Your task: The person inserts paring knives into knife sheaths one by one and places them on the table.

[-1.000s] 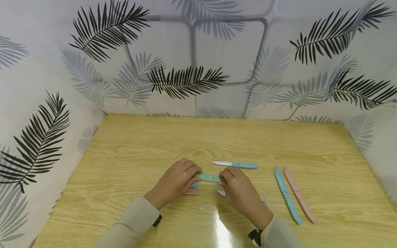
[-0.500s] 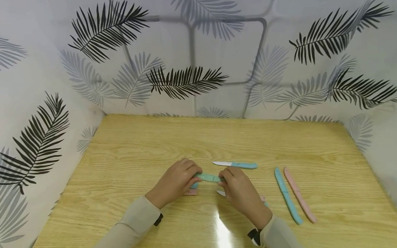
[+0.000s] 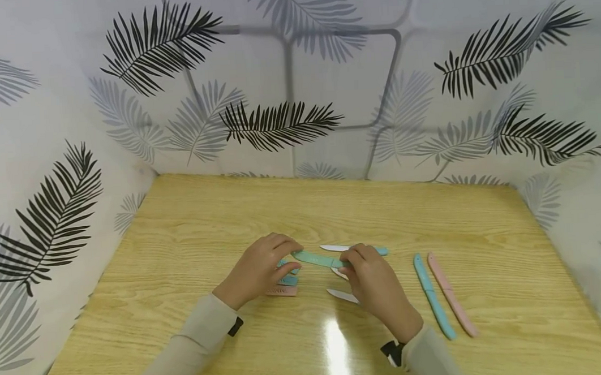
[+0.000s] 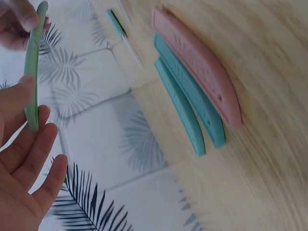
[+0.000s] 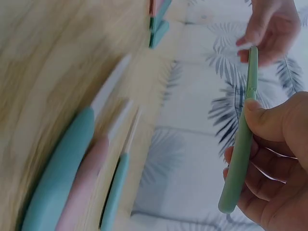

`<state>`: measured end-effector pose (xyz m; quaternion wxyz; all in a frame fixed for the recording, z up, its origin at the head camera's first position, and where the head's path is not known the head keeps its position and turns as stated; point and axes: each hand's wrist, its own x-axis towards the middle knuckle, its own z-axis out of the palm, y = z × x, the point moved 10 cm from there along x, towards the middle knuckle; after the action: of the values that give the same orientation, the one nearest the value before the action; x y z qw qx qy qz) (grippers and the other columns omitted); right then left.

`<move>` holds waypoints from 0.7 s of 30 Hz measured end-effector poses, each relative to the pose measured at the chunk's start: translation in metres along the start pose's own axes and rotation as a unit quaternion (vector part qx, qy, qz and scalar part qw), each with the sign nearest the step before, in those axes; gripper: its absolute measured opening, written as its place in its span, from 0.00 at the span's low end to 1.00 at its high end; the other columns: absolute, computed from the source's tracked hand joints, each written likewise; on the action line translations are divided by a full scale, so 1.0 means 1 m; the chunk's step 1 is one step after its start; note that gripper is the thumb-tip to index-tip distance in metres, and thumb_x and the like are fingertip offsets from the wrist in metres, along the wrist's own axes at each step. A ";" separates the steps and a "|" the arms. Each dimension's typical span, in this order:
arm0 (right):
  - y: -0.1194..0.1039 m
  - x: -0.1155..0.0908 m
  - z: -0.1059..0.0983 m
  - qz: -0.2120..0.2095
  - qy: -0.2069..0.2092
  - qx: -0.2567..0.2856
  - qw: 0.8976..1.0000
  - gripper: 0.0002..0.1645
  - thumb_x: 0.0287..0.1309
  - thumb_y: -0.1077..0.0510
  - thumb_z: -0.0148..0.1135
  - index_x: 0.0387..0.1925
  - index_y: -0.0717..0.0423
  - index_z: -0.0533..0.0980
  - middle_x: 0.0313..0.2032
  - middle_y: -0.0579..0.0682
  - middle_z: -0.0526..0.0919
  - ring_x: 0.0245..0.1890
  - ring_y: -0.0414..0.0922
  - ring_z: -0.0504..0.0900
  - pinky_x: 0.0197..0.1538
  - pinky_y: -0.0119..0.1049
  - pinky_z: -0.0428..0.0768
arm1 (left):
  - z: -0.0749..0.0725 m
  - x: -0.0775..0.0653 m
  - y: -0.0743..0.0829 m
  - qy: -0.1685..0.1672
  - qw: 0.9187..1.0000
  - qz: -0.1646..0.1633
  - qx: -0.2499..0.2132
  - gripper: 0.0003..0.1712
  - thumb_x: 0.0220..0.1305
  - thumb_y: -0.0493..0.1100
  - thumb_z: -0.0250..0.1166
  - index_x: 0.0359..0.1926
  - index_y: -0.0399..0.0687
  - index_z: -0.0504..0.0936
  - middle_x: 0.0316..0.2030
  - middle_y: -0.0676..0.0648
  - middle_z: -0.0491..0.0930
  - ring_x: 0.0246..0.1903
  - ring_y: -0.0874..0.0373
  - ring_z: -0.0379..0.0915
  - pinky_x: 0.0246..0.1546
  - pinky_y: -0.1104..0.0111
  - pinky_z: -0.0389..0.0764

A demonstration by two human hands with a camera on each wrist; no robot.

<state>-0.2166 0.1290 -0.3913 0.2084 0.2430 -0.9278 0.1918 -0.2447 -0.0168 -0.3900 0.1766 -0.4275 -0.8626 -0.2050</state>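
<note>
A light green paring knife (image 3: 314,258) in its matching sheath is held level above the table. The right hand (image 3: 379,288) grips it by the handle; in the right wrist view the thumb lies along the handle (image 5: 237,163) with the fingers curled behind. The left hand (image 3: 256,272) is at the sheath's tip, its thumb and fingers spread apart around it. Below the left hand lie a pink sheath (image 4: 202,67) and two teal sheaths (image 4: 180,103), side by side. Under the right hand are bare knives: one teal (image 5: 67,159), one pink (image 5: 89,180), one slim teal (image 5: 115,192).
To the right, a sheathed teal knife (image 3: 434,296) and a sheathed pink knife (image 3: 452,295) lie parallel on the wooden table (image 3: 205,215). A leaf-patterned backdrop (image 3: 325,84) stands behind and beside the table.
The green knife has shifted slightly to the right and up in the right hand. The left hand's fingers have spread off the sheath, uncovering more of the teal and pink sheaths.
</note>
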 end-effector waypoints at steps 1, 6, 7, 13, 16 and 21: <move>0.004 -0.002 -0.002 0.008 0.003 -0.003 1.000 0.08 0.52 0.64 0.70 0.34 0.62 0.80 0.35 0.51 0.80 0.33 0.46 0.77 0.34 0.32 0.80 | -0.002 -0.001 -0.004 -0.001 1.000 -0.010 0.002 0.18 0.60 0.46 0.69 0.49 0.46 0.81 0.45 0.50 0.81 0.46 0.57 0.77 0.48 0.66 0.79; 0.029 -0.013 -0.016 0.041 0.017 -0.008 0.999 0.11 0.50 0.65 0.72 0.36 0.64 0.80 0.35 0.54 0.81 0.32 0.47 0.77 0.32 0.34 0.79 | -0.008 -0.011 -0.029 -0.021 0.998 -0.061 0.013 0.20 0.59 0.43 0.70 0.52 0.46 0.81 0.45 0.50 0.81 0.47 0.56 0.77 0.47 0.64 0.80; 0.034 -0.016 -0.019 0.046 0.021 -0.011 0.999 0.11 0.50 0.65 0.72 0.36 0.64 0.79 0.35 0.55 0.81 0.32 0.47 0.77 0.31 0.35 0.79 | -0.008 -0.013 -0.034 -0.027 0.997 -0.068 0.014 0.19 0.59 0.42 0.70 0.51 0.46 0.81 0.45 0.50 0.81 0.46 0.56 0.77 0.47 0.64 0.80; 0.069 -0.037 -0.045 0.092 0.050 -0.025 0.994 0.11 0.48 0.67 0.72 0.34 0.67 0.80 0.33 0.59 0.81 0.31 0.51 0.77 0.30 0.41 0.78 | -0.006 -0.021 -0.044 -0.046 0.996 -0.074 0.014 0.14 0.59 0.40 0.69 0.47 0.46 0.83 0.42 0.50 0.82 0.43 0.56 0.79 0.50 0.62 0.79; 0.088 -0.050 -0.057 0.133 0.055 -0.027 0.989 0.11 0.49 0.67 0.71 0.34 0.68 0.80 0.33 0.60 0.81 0.32 0.55 0.77 0.32 0.47 0.79 | -0.004 -0.023 -0.045 -0.043 0.997 -0.068 0.009 0.13 0.58 0.39 0.70 0.45 0.45 0.83 0.41 0.50 0.83 0.42 0.56 0.79 0.46 0.63 0.80; 0.119 -0.075 -0.070 0.202 0.046 -0.033 0.978 0.11 0.53 0.65 0.69 0.35 0.71 0.79 0.34 0.64 0.81 0.35 0.60 0.77 0.35 0.54 0.78 | 0.005 -0.025 -0.047 -0.058 0.996 -0.068 0.005 0.12 0.57 0.39 0.70 0.43 0.45 0.84 0.38 0.51 0.83 0.39 0.56 0.79 0.46 0.61 0.80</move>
<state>-0.1993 0.2845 -0.3992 0.2158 0.0340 -0.9530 0.2100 -0.2694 -0.0569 -0.4160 0.1138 -0.3783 -0.8995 -0.1868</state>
